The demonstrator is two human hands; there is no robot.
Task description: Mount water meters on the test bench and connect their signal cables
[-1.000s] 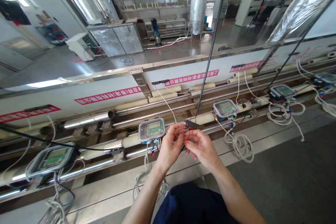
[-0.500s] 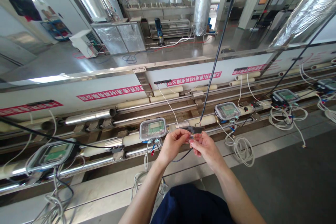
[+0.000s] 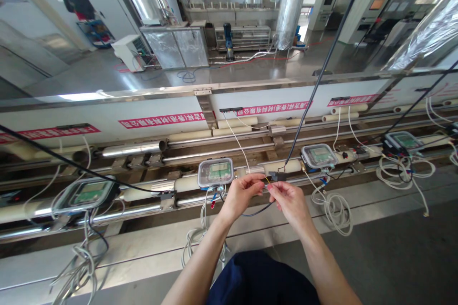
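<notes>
Both my hands meet over a long test bench. My left hand (image 3: 242,193) pinches thin wires, and a dark wire loops down below it. My right hand (image 3: 288,198) pinches the wires just under a small black connector (image 3: 277,176), which hangs on a black cable (image 3: 315,90) coming down from above. A meter with a clear cover and green board (image 3: 215,172) sits on the cream pipe just left of my left hand. Another such meter (image 3: 319,156) sits to the right of the connector.
More meters (image 3: 85,193) (image 3: 403,140) stand along the pipe line, each with coiled white cables (image 3: 334,209) hanging toward the steel ledge (image 3: 143,252). A white panel with red labels (image 3: 162,119) backs the bench. Another black cable (image 3: 71,164) crosses at the left.
My hands have moved slightly right and apart, drawing the wires straighter between them below the connector. The view has shifted to the left.
</notes>
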